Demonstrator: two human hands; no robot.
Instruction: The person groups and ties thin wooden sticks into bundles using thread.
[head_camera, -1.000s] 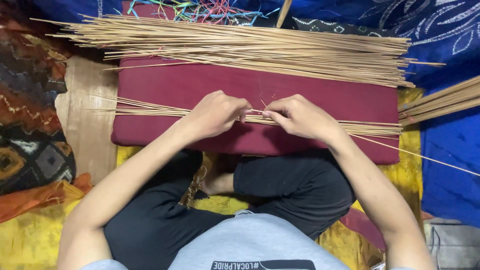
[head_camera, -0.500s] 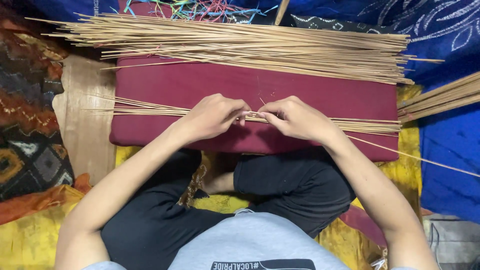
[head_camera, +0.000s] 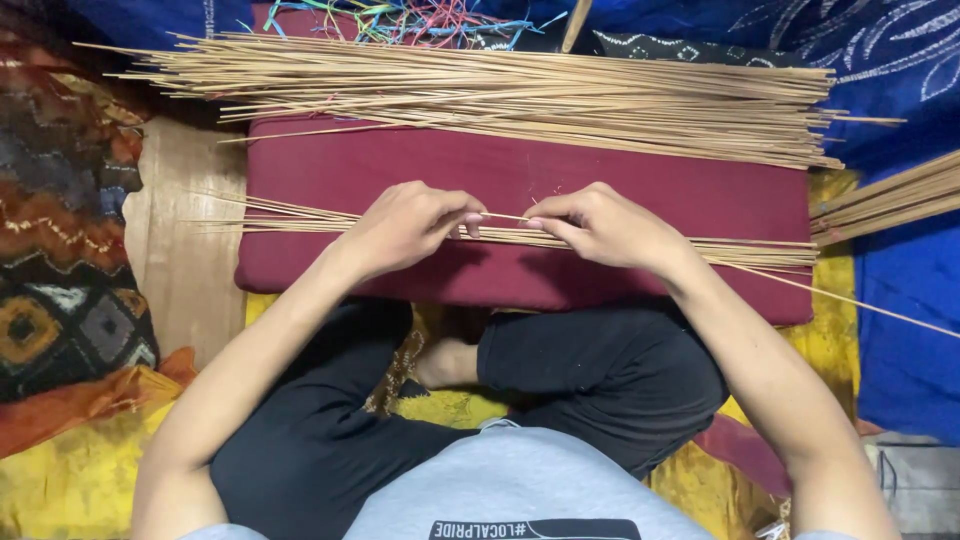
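Observation:
A maroon cushion lies across my lap area, with a small row of thin bamboo sticks laid along its near edge. My left hand and my right hand rest on that row, a small gap between them. Both pinch one thin stick that spans the gap between their fingertips. A large pile of the same long sticks lies along the cushion's far edge.
Coloured threads lie beyond the big pile. More sticks stick in from the right over blue cloth. A patterned fabric and a wooden board are on the left. My crossed legs in black trousers sit on yellow cloth.
My hands have drawn slightly apart, and a single stick now shows stretched between the fingertips. The piles have not moved.

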